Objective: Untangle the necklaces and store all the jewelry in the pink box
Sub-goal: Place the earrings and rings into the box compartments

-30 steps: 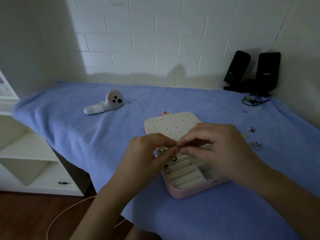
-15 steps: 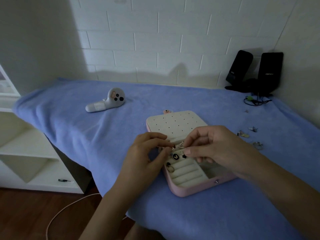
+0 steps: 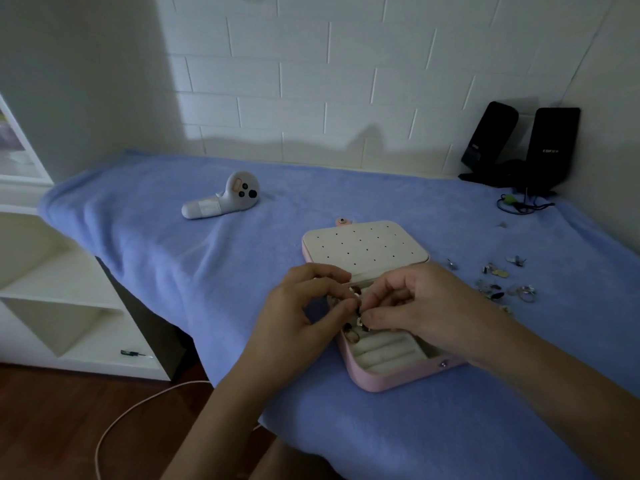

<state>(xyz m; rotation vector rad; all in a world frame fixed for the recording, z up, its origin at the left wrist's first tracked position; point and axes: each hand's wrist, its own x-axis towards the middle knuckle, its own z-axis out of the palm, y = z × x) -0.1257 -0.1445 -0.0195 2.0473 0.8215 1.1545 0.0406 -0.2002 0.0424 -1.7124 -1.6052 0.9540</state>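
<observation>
Here, fingers (image 3: 375, 318) pinch glinting jewelry (image 3: 360, 322) (above ridged box (image 3: 398, 378)).

Not much to read here tbh. The only lettering is a small pale logo (image 3: 550, 151) on the front of the right-hand black speaker (image 3: 556, 129), way up and to the right of the fingers (image 3: 374, 318). It could be EDIFIER, but it's too blurry to be sure. The other speaker (image 3: 490, 133) just left of it has a similar mark, totally unreadable.
</observation>
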